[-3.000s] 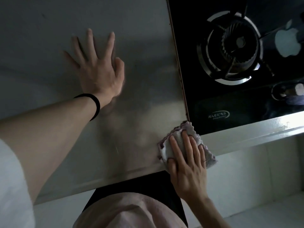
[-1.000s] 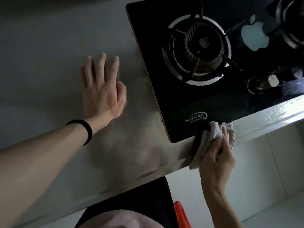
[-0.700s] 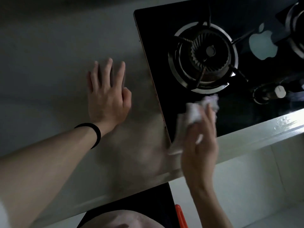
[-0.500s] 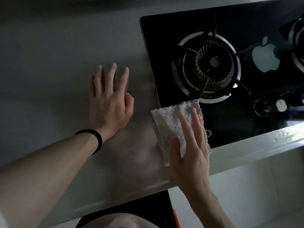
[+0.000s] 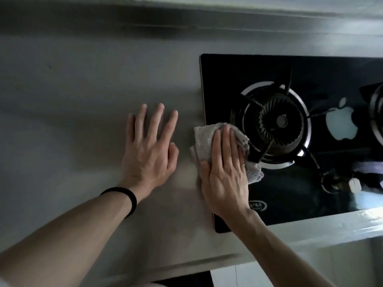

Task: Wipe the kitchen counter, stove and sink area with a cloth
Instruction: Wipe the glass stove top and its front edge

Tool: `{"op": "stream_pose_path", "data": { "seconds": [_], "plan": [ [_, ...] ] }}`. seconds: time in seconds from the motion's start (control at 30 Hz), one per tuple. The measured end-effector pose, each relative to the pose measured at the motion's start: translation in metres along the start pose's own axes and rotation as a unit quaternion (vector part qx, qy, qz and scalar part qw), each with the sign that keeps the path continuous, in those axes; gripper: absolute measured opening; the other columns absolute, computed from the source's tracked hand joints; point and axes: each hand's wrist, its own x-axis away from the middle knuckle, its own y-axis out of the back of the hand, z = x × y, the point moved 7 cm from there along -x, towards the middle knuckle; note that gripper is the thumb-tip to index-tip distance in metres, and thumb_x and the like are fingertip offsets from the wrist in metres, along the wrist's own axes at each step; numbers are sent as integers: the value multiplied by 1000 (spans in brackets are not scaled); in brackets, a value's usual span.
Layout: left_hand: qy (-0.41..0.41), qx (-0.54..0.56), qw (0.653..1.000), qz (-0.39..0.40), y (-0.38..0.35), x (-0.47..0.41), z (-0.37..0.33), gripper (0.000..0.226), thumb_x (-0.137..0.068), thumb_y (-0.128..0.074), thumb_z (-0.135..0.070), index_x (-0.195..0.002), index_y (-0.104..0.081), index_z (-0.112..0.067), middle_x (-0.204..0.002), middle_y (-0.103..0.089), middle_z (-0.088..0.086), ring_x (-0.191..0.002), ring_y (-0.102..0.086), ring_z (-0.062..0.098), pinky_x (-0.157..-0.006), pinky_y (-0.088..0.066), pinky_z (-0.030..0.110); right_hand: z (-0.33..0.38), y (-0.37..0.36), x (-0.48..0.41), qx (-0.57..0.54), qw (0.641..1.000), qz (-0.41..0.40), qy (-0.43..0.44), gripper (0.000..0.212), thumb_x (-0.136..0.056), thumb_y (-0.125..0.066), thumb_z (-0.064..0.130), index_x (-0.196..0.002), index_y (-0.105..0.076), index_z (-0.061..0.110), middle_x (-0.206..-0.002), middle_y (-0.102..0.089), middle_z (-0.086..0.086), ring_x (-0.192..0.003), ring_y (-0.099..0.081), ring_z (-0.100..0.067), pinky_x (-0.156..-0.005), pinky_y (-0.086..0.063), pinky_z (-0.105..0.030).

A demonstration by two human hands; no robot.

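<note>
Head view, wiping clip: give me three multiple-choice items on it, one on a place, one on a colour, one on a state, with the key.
1. Where does the cloth lie?
A. across the stove's left edge
B. in a sink
C. on the wall

2. What colour is the band on the left wrist?
A. red
B. black
C. white

3. How is the left hand?
A. holding the cloth
B. gripping a knob
C. flat on the counter, empty

Key:
1 A: the right hand presses it half on the counter, half on the stove glass.
2 B: it shows dark against the skin.
3 C: the fingers are spread, with nothing under them.
</note>
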Motion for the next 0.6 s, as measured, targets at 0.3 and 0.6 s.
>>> {"op": "stream_pose_path", "data": {
  "seconds": [0.3, 0.6],
  "plan": [
    [4, 6, 1000, 29, -2, -2, 0, 70, -98, -40, -40, -165, -32, -22, -172, -26, 13, -158, -18, 47, -127, -17, 66, 17, 0, -122, -11, 999, -22, -44, 68, -114, -30, 38, -166, -6, 1, -174, 2, -21, -163, 5, -31, -133, 2, -44],
    [9, 18, 1000, -2, 0, -6, 1, 70, -94, -48, -35, -162, -38, -22, -168, -33, 14, -154, -26, 48, -126, -18, 65, 10, 5, -213, -27, 995, -22, -92, 74, -111, -18, 53, -168, -4, 8, -176, 4, -15, -164, 6, -26, -132, 6, -45]
  ]
}}
